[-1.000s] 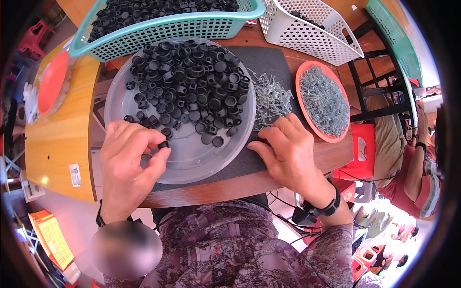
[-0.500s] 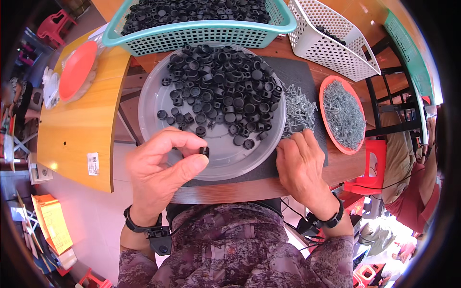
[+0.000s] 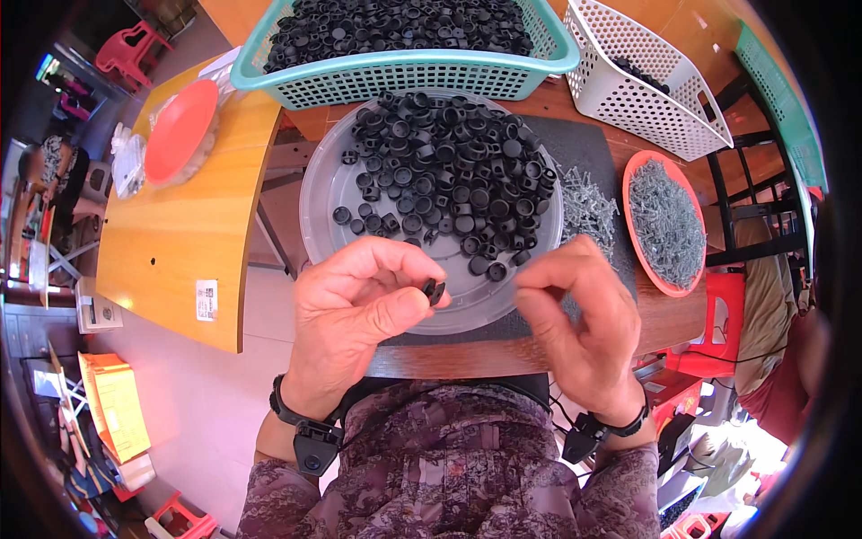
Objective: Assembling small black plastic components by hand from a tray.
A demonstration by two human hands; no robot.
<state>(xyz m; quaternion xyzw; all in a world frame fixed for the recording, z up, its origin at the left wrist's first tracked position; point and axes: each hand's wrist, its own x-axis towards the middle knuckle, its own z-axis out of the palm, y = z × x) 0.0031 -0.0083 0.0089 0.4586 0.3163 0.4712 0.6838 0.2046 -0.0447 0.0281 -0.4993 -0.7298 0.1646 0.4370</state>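
A small black round plastic cap (image 3: 434, 290) is pinched between the thumb and index finger of my left hand (image 3: 359, 314), above the near edge of a clear round tray (image 3: 431, 310). Many more black caps (image 3: 431, 171) lie heaped in that tray. My right hand (image 3: 584, 323) is raised just right of the tray, thumb and fingertips pressed together; whatever they hold is too small and blurred to make out. Behind it a loose pile of silver screws (image 3: 588, 216) rests on a dark mat (image 3: 584, 139).
An orange plate (image 3: 633, 225) full of screws stands to the right. At the back are a teal basket (image 3: 404, 76) heaped with black caps and a white perforated basket (image 3: 642, 112) with some black parts. On the left, a yellow table (image 3: 171, 242) holds a red plate (image 3: 182, 130).
My right hand has risen from the screw pile and come toward me, fingers pinched. My left hand still holds the cap, now turned. The whole view has shifted somewhat.
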